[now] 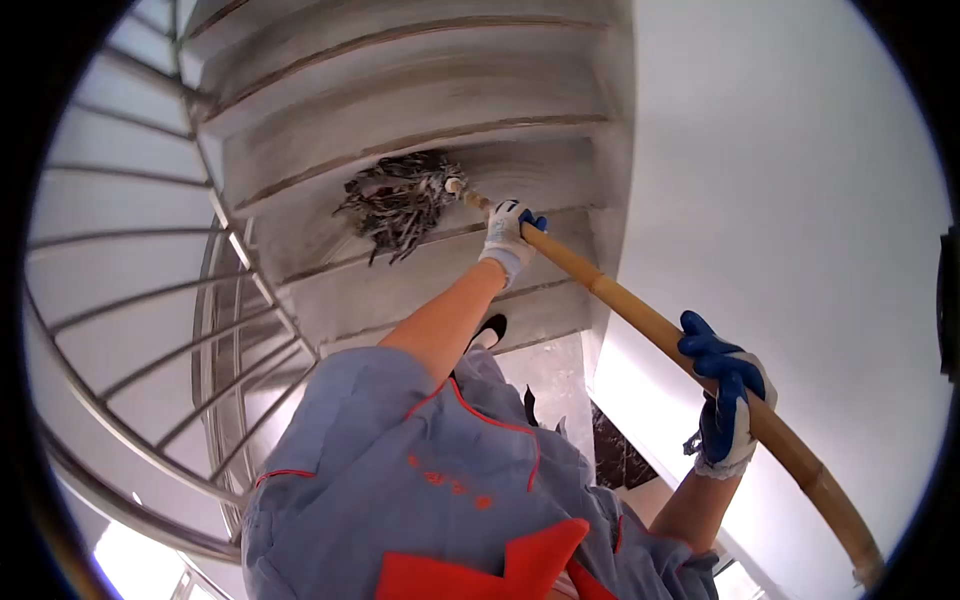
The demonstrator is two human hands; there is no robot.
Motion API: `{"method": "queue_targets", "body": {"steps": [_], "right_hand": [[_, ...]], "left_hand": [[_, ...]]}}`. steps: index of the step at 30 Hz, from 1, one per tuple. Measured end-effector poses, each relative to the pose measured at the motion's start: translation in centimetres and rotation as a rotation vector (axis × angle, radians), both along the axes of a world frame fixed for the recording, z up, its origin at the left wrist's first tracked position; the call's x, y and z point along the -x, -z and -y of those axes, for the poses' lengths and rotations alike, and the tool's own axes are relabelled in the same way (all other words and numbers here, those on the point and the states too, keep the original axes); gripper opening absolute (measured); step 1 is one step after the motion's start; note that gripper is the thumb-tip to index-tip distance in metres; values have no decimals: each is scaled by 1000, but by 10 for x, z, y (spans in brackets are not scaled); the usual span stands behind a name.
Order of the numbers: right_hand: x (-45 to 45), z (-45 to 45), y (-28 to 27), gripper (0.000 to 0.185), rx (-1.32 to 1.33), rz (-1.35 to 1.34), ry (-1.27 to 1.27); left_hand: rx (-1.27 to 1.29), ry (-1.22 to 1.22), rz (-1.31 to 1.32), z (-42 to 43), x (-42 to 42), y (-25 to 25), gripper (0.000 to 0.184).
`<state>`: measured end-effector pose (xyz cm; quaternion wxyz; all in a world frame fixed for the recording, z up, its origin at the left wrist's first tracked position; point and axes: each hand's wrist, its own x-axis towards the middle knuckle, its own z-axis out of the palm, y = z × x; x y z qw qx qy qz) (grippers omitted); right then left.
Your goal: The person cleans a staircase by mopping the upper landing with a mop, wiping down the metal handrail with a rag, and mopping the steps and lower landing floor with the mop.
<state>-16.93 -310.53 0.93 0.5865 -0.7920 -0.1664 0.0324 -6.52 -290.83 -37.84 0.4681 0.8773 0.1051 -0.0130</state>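
Observation:
A mop with a long bamboo handle slants from the lower right up to the middle of the view. Its dark, stringy mop head lies spread on a stair tread, some strands hanging over the step's edge. My left hand, in a white glove with blue rubber fingers, is closed round the handle close to the mop head. Further up the pole, my right hand in a matching glove grips it with the fingers wrapped round. The handle's upper end runs past my right hand toward the lower right edge.
Curved grey stairs with brownish edges rise ahead. A metal railing with bars bends along the left. A smooth white wall borders the right side. Below, a black shoe shows on the lower steps, near a dark marbled floor patch.

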Motion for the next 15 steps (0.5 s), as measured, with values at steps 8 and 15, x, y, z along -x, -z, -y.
{"method": "queue_targets", "body": {"steps": [8,15], "right_hand": [[75,14,73,29,87,20,795],[176,93,-28,16,512,380,930]], "left_hand": [[-166,837,62,176,-56,30,11],[-98,1340,-147,244,113,-98,30]]}}
